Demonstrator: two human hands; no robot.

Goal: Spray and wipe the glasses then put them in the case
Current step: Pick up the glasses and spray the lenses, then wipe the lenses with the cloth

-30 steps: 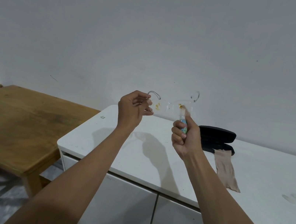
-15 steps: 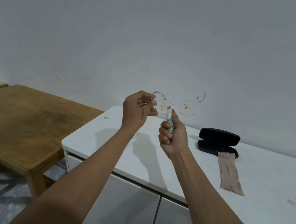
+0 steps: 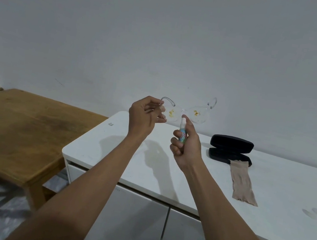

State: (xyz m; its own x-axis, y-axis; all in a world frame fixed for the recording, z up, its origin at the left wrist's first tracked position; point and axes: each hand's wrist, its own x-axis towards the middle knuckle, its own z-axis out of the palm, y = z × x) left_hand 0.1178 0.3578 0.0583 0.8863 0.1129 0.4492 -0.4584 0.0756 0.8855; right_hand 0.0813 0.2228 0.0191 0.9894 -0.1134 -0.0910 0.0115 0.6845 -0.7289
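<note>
Spraying | left hand (image 3: pixel 143 115) pinches glasses (image 3: pixel 187 114) aloft, stained lenses facing nozzle | right hand (image 3: pixel 187 148) grips spray bottle (image 3: pixel 182 135), forefinger on top | case (image 3: pixel 230 150) open, waiting

The right hand (image 3: pixel 188 145) hides most of the spray bottle (image 3: pixel 182 136); the wooden table (image 3: pixel 17 128) is cut off left.
</note>
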